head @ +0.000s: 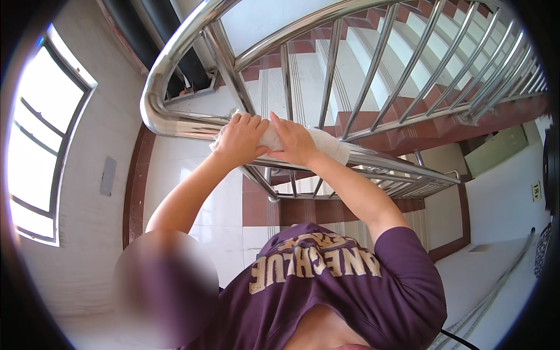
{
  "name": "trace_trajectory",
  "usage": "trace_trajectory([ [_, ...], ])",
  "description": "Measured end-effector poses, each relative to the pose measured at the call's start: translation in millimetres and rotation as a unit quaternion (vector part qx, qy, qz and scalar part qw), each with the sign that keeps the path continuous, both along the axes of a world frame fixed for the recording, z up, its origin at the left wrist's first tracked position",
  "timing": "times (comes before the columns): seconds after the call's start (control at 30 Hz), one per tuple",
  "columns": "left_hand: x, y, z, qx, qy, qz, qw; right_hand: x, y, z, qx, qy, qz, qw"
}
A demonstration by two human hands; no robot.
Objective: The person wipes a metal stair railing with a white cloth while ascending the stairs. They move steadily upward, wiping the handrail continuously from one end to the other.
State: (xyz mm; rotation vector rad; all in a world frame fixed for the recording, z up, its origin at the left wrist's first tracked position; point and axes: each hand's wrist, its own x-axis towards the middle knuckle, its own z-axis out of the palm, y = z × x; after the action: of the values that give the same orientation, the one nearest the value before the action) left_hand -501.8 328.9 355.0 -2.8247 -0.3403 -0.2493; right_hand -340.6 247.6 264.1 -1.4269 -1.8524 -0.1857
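A white cloth (331, 146) lies wrapped over the top of a stainless steel handrail (186, 127). My left hand (241, 136) grips the cloth near its left end, fingers curled over the far side of the rail. Close beside it, my right hand (295, 143) holds the middle of the cloth against the rail, the thumb pointing toward the left hand. Part of the cloth shows between the two hands, and more extends to the right under the right wrist. The rail beneath the cloth is hidden.
Steel balusters (331, 74) stand beyond the rail, with white stair treads (302, 83) edged in dark red behind them. A lower railing (393, 188) runs beneath. Black pipes (175, 43) rise at the upper left. A window (43, 131) is on the left wall.
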Motion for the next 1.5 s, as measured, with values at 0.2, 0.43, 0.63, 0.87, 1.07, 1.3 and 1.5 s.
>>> trace_trajectory([
  [0.2,48,-35,-41,0.064,0.020,0.013,0.998,50,-42,-39,-0.048,-0.022,-0.065,0.997],
  [0.43,25,-23,-33,-0.020,-0.030,0.030,0.999,4,-34,-27,-0.041,-0.026,-0.161,0.986],
  [0.63,-40,18,16,0.064,-0.049,-0.022,0.996,-22,-1,4,0.053,-0.036,-0.025,0.998],
  [0.87,25,-15,-11,0.014,0.097,0.057,0.994,38,-34,-27,-0.034,-0.023,-0.016,0.999],
  [1.07,83,-50,-56,0.034,0.090,0.046,0.994,80,-84,-68,-0.071,-0.116,-0.196,0.971],
  [1.3,32,-21,-46,0.003,-0.063,-0.016,0.998,32,-58,-58,-0.058,-0.065,-0.210,0.974],
  [1.5,-80,35,30,0.027,-0.118,0.043,0.992,-66,16,24,0.029,-0.073,-0.113,0.990],
])
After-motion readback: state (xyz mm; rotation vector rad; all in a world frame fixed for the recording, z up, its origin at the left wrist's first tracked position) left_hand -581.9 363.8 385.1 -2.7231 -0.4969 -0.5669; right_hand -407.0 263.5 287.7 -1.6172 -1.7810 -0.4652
